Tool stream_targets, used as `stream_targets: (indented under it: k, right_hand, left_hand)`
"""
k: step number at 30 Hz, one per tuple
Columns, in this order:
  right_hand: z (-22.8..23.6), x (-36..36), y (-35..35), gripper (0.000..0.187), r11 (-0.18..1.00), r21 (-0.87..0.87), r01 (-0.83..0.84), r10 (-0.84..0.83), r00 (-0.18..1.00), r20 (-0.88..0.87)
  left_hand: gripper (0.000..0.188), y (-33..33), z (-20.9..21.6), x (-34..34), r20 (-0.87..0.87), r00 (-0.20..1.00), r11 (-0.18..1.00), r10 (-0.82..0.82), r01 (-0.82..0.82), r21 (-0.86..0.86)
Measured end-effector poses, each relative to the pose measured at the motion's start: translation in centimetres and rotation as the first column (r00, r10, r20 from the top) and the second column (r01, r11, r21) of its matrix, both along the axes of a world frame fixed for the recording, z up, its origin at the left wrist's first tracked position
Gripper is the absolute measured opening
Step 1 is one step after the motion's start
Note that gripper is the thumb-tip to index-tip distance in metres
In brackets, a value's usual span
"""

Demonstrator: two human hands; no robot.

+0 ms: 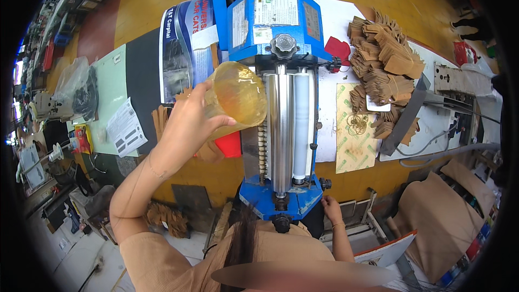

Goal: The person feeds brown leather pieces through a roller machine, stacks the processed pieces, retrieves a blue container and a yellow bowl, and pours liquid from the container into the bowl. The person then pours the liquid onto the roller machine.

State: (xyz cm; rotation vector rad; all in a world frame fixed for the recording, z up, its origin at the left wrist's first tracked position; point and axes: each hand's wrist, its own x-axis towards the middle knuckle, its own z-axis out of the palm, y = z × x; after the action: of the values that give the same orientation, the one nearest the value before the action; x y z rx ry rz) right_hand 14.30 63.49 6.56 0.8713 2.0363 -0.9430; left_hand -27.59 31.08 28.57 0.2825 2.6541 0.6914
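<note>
My left hand (197,113) grips a clear plastic cup (215,94) with amber, glossy liquid inside. The cup is tilted, its mouth toward the rollers of a blue roller machine (246,190). A shiny metal roller (281,130) lies beside a pale grey roller (301,124), both running lengthwise toward me. My right hand (332,211) is low beside the machine's near right corner, below a small black knob (325,184). Its fingers are small and partly hidden here, and nothing shows in them. A larger star-shaped metal knob (284,46) tops the far end of the rollers.
Stacks of brown cut pieces (386,59) crowd the table's right side, near a patterned yellow sheet (354,130) with rubber bands. A dark strip (406,116) lies beside them. Left of the machine are a printed plastic bag (178,59) and a white paper (126,127).
</note>
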Motion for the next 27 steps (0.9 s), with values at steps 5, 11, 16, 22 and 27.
stream_targets:
  k: [5,11,16,22,27]
  right_hand:
    - [0.05,-0.06,0.04,0.022,1.000,0.004,0.022,-0.022,1.000,0.012]
    - [-0.22,-0.04,0.30,0.021,1.000,-0.006,0.009,-0.009,1.000,0.009]
    - [-0.25,-0.06,0.54,0.021,1.000,0.000,0.007,-0.007,1.000,0.017]
    - [-0.07,-0.29,0.63,0.022,1.000,0.012,-0.013,0.013,1.000,0.012]
    - [-0.11,-0.36,0.79,0.022,1.000,-0.002,-0.018,0.018,1.000,-0.008]
  left_hand:
    - [0.082,0.13,0.24,-0.07,0.014,1.000,1.000,0.003,-0.003,-0.002]
    - [0.081,0.19,0.26,-0.03,-0.013,1.000,1.000,-0.008,0.008,-0.012]
    - [0.081,0.08,0.15,-0.12,0.015,1.000,1.000,0.000,0.001,-0.030]
    - [0.077,0.11,-0.02,-0.12,-0.012,1.000,0.999,-0.019,0.018,-0.051]
    - [0.075,0.21,0.12,-0.18,0.003,1.000,0.999,-0.008,0.008,-0.041]
